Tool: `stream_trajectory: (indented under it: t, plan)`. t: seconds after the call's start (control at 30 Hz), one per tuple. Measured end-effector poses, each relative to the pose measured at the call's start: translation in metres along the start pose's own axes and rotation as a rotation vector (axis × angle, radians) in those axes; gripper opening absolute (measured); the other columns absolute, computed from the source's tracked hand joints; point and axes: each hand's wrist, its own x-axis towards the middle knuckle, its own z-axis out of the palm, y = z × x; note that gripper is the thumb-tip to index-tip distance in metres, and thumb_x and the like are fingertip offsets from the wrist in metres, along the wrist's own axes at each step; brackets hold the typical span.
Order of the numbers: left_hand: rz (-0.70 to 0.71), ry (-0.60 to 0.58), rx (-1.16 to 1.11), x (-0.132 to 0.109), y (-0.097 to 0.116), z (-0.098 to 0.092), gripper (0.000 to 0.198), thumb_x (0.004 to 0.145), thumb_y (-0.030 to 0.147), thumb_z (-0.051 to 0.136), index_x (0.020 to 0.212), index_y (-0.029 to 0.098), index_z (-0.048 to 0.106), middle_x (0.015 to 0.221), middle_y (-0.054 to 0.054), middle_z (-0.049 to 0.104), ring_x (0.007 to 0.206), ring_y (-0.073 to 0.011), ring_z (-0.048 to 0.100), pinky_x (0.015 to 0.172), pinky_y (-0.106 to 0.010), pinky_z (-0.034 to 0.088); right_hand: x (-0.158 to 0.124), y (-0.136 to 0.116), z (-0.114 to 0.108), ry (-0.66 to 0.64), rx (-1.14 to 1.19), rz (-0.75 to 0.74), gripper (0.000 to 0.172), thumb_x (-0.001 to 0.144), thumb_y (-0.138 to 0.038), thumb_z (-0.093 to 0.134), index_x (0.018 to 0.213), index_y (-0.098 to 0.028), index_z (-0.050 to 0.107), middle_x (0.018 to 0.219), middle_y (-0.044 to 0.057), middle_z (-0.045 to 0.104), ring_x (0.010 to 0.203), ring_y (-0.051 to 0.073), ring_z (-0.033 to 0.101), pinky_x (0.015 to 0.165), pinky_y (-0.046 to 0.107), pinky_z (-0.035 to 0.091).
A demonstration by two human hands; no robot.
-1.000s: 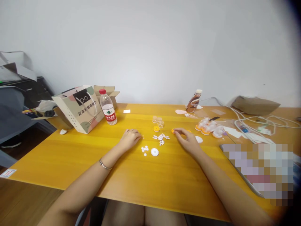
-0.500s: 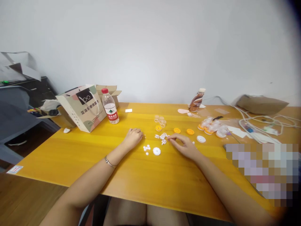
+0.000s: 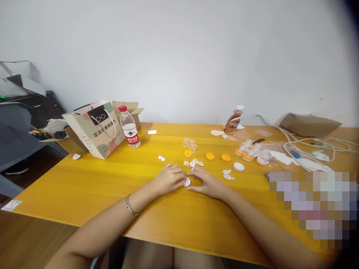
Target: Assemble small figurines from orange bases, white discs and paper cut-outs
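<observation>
My left hand [image 3: 169,179] and my right hand [image 3: 206,182] rest on the yellow table [image 3: 84,186], fingertips meeting around a small white disc [image 3: 186,182]. Both hands' fingers are curled and pinch at the disc. Just beyond my hands lies a cluster of white lacy pieces [image 3: 193,163]. Another small white cluster [image 3: 227,174] lies to the right of my right hand. A pair of tiny white bits [image 3: 161,158] sits to the left. Two orange caps [image 3: 210,156] [image 3: 226,158] and a smaller yellow one [image 3: 187,153] lie farther back.
A paper gift bag [image 3: 95,129], a water bottle [image 3: 129,127] and a cardboard box [image 3: 131,108] stand at the back left. A brown drink bottle [image 3: 232,121], a pile of orange-and-clear parts [image 3: 252,151], a white cap [image 3: 239,166] and white cables [image 3: 308,147] occupy the right.
Both hands moved toward me and together onto the white disc. My right hand left the orange caps. The small white dots near the disc are now hidden or gone.
</observation>
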Motion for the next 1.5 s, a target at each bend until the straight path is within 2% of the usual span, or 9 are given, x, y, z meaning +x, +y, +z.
stream_trajectory:
  t: [0.33, 0.7, 1.13, 1.5]
  plan:
    - [0.025, -0.024, 0.039, -0.001, 0.004, 0.002, 0.023, 0.087, 0.032, 0.041, 0.089, 0.02, 0.06, 0.086, -0.004, 0.062, 0.083, -0.0147, 0.053, 0.075, -0.029, 0.029, 0.001, 0.001, 0.004, -0.024, -0.019, 0.002, 0.022, 0.078, -0.035, 0.055, 0.095, -0.021, 0.058, 0.084, 0.005, 0.053, 0.079, 0.017, 0.051, 0.072, 0.03, 0.043]
    - [-0.131, 0.005, -0.2, 0.005, 0.004, 0.01, 0.01, 0.079, 0.026, 0.052, 0.078, 0.018, 0.059, 0.079, 0.0, 0.062, 0.077, -0.0131, 0.055, 0.074, -0.025, 0.036, 0.002, -0.001, 0.004, -0.023, 0.036, -0.007, 0.015, 0.078, -0.032, 0.055, 0.088, -0.021, 0.06, 0.083, 0.004, 0.054, 0.08, 0.017, 0.051, 0.073, 0.029, 0.043]
    - [-0.166, 0.018, -0.16, 0.006, 0.007, 0.003, 0.009, 0.078, 0.026, 0.054, 0.077, 0.019, 0.059, 0.08, -0.001, 0.061, 0.081, -0.0149, 0.054, 0.077, -0.027, 0.036, 0.003, -0.003, 0.003, -0.029, 0.058, -0.001, 0.014, 0.078, -0.03, 0.055, 0.088, -0.021, 0.06, 0.084, 0.004, 0.054, 0.081, 0.017, 0.052, 0.074, 0.029, 0.043]
    - [-0.238, -0.074, -0.152, 0.011, 0.005, 0.005, 0.008, 0.072, 0.026, 0.058, 0.075, 0.019, 0.061, 0.076, 0.0, 0.063, 0.073, -0.0146, 0.055, 0.07, -0.025, 0.037, 0.003, -0.001, 0.004, -0.023, 0.084, 0.0, 0.014, 0.077, -0.028, 0.057, 0.09, -0.022, 0.06, 0.085, 0.004, 0.055, 0.082, 0.017, 0.052, 0.075, 0.03, 0.043]
